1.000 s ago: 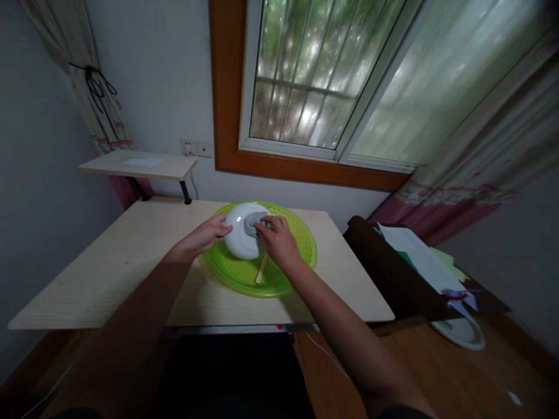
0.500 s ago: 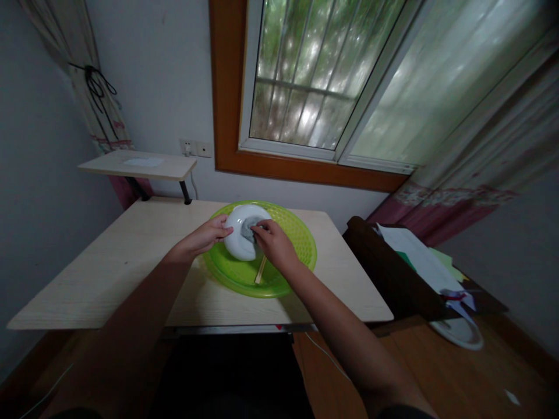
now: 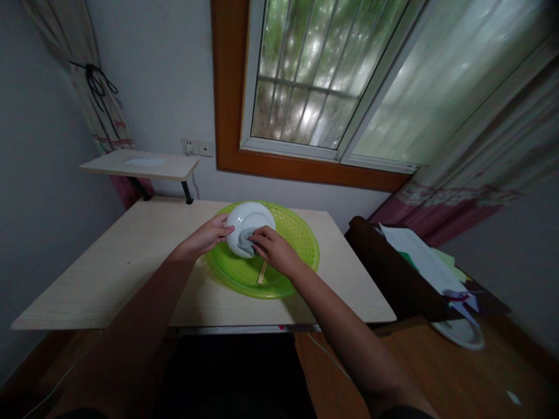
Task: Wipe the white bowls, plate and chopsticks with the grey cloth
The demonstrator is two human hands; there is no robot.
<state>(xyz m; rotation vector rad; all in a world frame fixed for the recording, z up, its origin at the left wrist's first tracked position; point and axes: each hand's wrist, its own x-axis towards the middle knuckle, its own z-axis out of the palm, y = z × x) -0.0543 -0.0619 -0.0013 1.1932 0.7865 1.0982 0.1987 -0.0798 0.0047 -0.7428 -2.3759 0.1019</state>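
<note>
My left hand (image 3: 213, 231) grips a glossy white bowl (image 3: 248, 214) by its left edge, thumb on the near face. The bowl is held tilted above a round green plastic tray (image 3: 231, 278). In my right hand (image 3: 271, 247) a crumpled grey cloth (image 3: 246, 240) is pinched and pressed against the lower part of the bowl's face. The fingers cover part of the cloth. Below my right hand a pair of light wooden chopsticks (image 3: 262, 273) lies in the tray, the upper ends hidden by that hand.
The tray rests on a pale wooden table (image 3: 131, 262). A small raised shelf (image 3: 161, 166) with a paper stands at the back left. To the right, a dark brown piece of furniture (image 3: 379, 267) bears papers (image 3: 414, 256). A window (image 3: 305, 87) is behind the table.
My right hand has moved the cloth from the middle of the bowl down toward its lower edge. The left hand keeps its grip, with the bowl turned slightly.
</note>
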